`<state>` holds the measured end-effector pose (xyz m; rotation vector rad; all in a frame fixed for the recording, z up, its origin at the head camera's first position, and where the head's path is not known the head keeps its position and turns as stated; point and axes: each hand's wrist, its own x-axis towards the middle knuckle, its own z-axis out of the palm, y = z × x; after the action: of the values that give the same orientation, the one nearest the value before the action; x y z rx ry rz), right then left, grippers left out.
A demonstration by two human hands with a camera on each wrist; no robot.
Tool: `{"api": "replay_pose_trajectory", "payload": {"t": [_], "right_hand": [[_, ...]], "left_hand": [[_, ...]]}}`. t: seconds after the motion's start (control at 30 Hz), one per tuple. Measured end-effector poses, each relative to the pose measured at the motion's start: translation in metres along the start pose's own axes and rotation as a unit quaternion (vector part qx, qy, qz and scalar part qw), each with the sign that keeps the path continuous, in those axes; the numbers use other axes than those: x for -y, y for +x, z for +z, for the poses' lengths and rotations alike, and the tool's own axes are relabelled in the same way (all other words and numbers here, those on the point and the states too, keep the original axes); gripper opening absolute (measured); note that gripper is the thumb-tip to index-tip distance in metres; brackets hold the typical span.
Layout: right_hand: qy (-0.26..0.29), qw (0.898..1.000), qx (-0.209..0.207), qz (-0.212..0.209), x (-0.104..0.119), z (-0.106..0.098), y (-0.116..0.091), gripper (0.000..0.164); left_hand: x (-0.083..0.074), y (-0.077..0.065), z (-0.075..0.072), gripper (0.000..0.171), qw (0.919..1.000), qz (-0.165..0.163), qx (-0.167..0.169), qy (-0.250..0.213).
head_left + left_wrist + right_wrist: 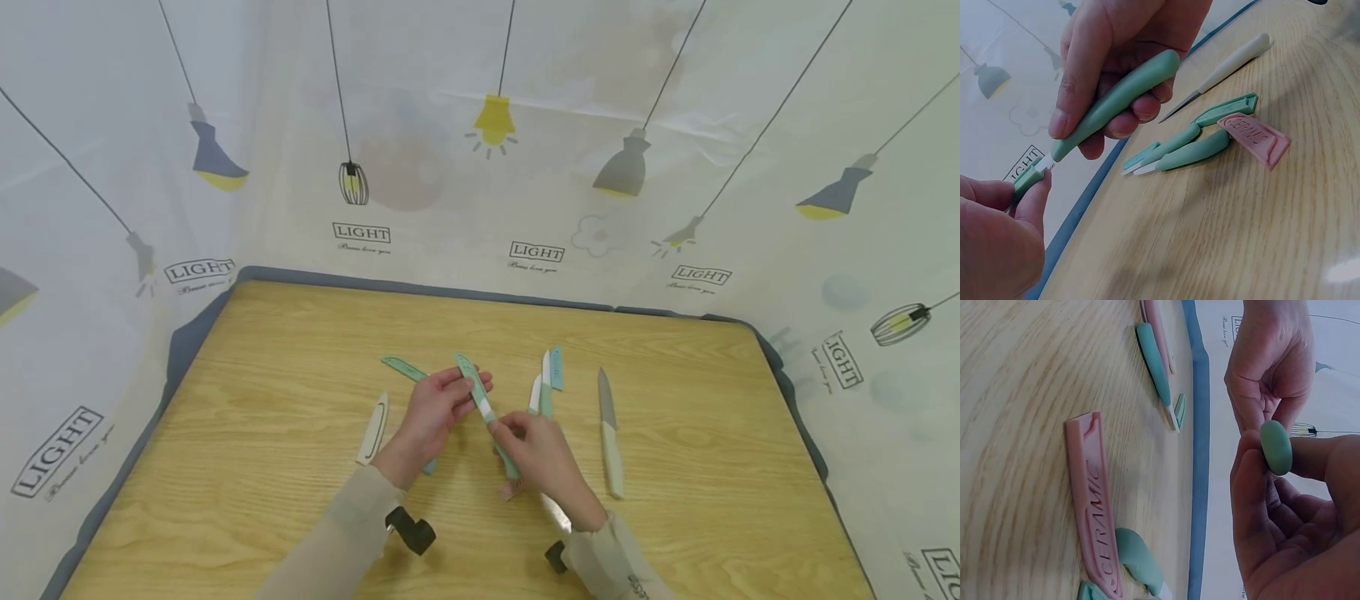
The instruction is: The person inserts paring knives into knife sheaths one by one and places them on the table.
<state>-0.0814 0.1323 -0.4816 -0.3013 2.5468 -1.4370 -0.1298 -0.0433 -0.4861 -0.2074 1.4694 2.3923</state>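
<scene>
Between both hands is a small knife [1119, 100] with a green handle and a white blade, the blade partly inside a green sheath [466, 367]. My left hand [433, 410] pinches the sheath between thumb and fingers. My right hand [546, 457] grips the handle, its rounded end showing in the right wrist view. A strip of bare blade shows between handle and sheath. Below the hands, a pink sheath [1092, 500] marked CERAMIC lies on the table. Two green-handled knives [1191, 152] with white blades lie near the right hand, partly hidden by it in the head view.
On the wooden table [697, 500], a white-handled knife [611, 442] lies at right, beyond a blue-green sheath [557, 368]. Left of the hands lie a pale sheath [372, 433], another green sheath [403, 367] and a teal-handled knife [1155, 365]. A printed curtain [442, 208] surrounds the table.
</scene>
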Motion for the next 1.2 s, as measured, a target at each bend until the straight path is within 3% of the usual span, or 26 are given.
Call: {"api": "replay_pose_trajectory", "payload": {"t": [0.33,0.6,0.87,1.2], "right_hand": [[0.003,1.0,-0.007,0.0,0.0036,0.0011,0.0012,0.038],[0.012,0.999,-0.01,0.028,0.0039,0.0017,0.0035,0.042],[0.014,0.999,-0.008,0.041,0.0038,0.0015,0.0041,0.042],[-0.004,1.0,-0.008,0.027,-0.0005,0.0038,0.0038,0.041]], "left_hand": [[0.0017,-0.0003,0.0006,0.038,0.9998,0.013,0.005,0.016],[0.005,-0.0009,0.0044,0.041,0.9999,-0.01,-0.001,0.011],[0.0097,-0.0032,0.0056,0.04,0.9998,0.005,0.007,0.018],[0.0096,-0.0038,0.005,0.041,0.9997,0.003,0.0,0.024]]}}
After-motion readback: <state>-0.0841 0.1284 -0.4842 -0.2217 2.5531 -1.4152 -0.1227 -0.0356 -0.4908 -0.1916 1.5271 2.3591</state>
